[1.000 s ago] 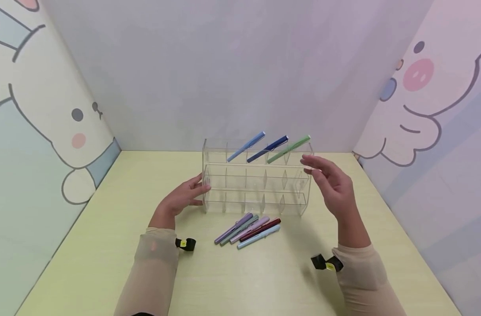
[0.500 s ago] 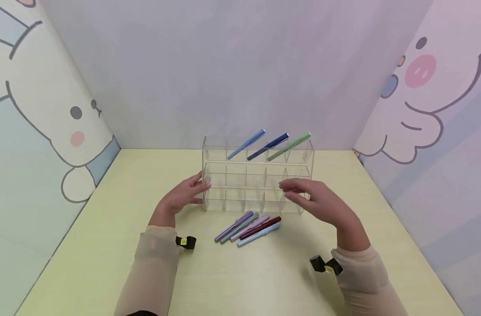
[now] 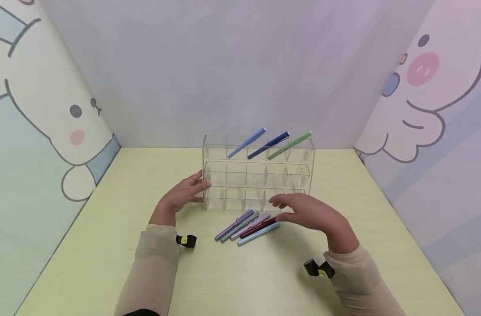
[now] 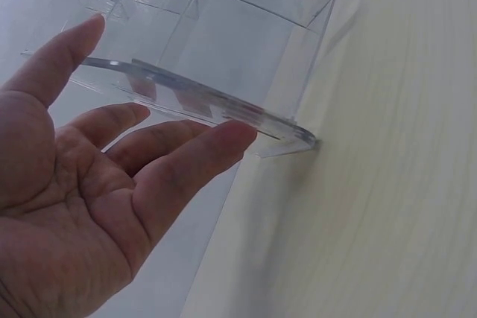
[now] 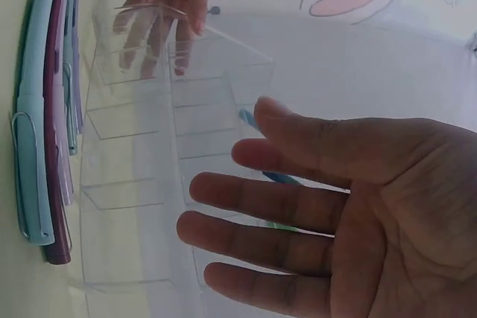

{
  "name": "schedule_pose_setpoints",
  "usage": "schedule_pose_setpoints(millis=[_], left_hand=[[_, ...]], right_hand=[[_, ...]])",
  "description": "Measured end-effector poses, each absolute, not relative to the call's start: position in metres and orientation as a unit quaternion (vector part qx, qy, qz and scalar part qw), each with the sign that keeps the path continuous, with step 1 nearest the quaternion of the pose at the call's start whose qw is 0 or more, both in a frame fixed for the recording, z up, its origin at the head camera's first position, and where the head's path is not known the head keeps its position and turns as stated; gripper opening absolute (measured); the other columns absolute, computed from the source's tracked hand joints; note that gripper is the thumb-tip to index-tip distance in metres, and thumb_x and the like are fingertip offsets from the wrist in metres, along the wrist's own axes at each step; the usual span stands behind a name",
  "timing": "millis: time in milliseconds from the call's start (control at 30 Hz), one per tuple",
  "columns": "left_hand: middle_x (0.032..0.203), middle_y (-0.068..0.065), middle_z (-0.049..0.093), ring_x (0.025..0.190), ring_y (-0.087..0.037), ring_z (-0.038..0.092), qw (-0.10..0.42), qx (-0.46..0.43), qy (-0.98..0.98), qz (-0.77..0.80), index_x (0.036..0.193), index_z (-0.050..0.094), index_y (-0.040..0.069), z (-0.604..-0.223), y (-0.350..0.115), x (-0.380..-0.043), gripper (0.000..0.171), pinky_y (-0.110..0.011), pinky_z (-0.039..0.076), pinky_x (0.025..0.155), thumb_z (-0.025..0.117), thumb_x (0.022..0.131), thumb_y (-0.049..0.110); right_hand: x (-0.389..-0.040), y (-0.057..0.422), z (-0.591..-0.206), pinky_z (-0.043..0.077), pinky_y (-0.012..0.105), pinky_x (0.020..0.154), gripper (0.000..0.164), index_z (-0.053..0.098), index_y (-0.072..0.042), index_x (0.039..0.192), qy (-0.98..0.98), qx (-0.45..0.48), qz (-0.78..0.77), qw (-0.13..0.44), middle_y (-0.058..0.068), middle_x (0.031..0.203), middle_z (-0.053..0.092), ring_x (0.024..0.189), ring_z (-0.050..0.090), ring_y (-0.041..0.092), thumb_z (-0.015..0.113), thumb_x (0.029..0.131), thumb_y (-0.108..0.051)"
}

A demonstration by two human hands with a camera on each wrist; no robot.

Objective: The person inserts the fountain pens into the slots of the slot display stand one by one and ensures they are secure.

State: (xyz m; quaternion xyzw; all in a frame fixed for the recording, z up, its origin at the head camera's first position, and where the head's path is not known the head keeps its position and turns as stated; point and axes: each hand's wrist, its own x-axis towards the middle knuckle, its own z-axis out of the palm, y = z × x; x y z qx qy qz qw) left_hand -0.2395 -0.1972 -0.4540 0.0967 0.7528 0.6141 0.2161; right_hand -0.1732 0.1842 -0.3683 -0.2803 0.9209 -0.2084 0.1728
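Observation:
A clear acrylic pen rack [image 3: 256,180] with tiered compartments stands on the table. My left hand [image 3: 184,193] holds its left side panel [image 4: 201,98], thumb at the front edge and fingertips at the outer face. Near the rack's lower right front hovers my right hand [image 3: 313,212], fingers extended and holding nothing. In front of the rack lie a purple pen [image 3: 234,224], a grey-green pen [image 3: 228,236], a lilac pen [image 3: 240,231], a dark red pen [image 5: 56,147] and a light blue pen [image 3: 258,234]. The right thumb overlaps the dark red pen's end in the head view.
In the rack's top tier lean a sky-blue pen [image 3: 246,143], a dark blue pen [image 3: 268,145] and a green pen [image 3: 289,145]. The pale yellow table [image 3: 232,281] ends at a grey back wall [image 3: 232,70], with cartoon-printed walls on both sides.
My right hand has moved down and leftward from beside the top tier to above the loose pens' right ends. The left hand stays at the rack's side.

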Motion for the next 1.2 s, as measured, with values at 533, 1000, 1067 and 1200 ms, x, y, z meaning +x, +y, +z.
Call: schedule_pose_setpoints(millis=[533,1000,1067,1200], left_hand=[[0.159,-0.014,0.028,0.142,-0.033,0.037,0.219,0.098,0.746,0.621,0.159,0.015,0.029,-0.454,-0.197,-0.239,0.074,-0.056,0.047,0.101,0.056,0.099,0.042],[0.16,-0.013,0.028,0.142,-0.031,0.037,0.218,0.094,0.749,0.619,0.159,0.014,0.025,-0.457,-0.197,-0.24,0.083,-0.055,0.047,0.102,0.06,0.094,0.049],[0.159,-0.013,0.028,0.142,-0.031,0.038,0.218,0.094,0.749,0.619,0.159,0.014,0.025,-0.457,-0.197,-0.24,0.084,-0.055,0.048,0.101,0.06,0.094,0.05],[0.159,-0.013,0.029,0.141,-0.03,0.038,0.217,0.093,0.75,0.618,0.159,0.014,0.025,-0.456,-0.197,-0.239,0.084,-0.054,0.048,0.101,0.061,0.094,0.05]], right_hand=[[-0.179,0.163,-0.407,0.053,0.039,0.086,0.021,0.074,-0.017,0.108,0.921,-0.328,-0.109,0.179,-0.002,0.104,0.07,0.098,0.063,0.018,0.075,0.086,-0.019],[-0.177,0.157,-0.418,0.051,0.035,0.074,0.02,0.073,-0.015,0.097,0.931,-0.337,-0.057,0.126,0.0,0.09,0.062,0.081,0.055,0.015,0.08,0.079,-0.013],[-0.177,0.155,-0.421,0.05,0.035,0.073,0.019,0.072,-0.014,0.096,0.935,-0.327,-0.051,0.127,-0.001,0.088,0.06,0.08,0.053,0.015,0.08,0.079,-0.012],[-0.177,0.154,-0.424,0.049,0.034,0.07,0.016,0.067,-0.014,0.09,0.94,-0.315,-0.033,0.123,-0.003,0.084,0.056,0.078,0.051,0.016,0.078,0.08,-0.007]])
